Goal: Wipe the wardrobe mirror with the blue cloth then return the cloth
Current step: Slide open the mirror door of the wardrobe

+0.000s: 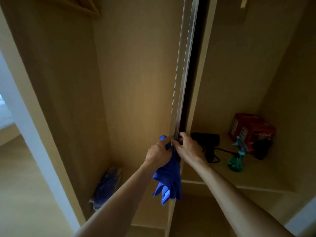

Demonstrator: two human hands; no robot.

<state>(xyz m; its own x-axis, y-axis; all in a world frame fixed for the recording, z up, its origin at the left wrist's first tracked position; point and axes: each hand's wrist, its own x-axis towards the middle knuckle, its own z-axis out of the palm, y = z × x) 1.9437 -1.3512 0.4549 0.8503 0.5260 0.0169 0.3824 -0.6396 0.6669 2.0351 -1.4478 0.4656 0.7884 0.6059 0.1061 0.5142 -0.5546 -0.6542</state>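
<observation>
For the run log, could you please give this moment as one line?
left hand grips blue cloth | right hand holds door edge | spray bottle on shelf

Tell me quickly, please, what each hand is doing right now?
Left hand: grips the blue cloth.
Right hand: fingers curled round the wardrobe door's metal edge.

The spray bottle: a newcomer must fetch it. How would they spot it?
On the wardrobe shelf right of the metal door edge, the spray bottle stands in front of a red box, with a black hair dryer to its left. It alone is see-through green with a pale blue trigger.
</observation>
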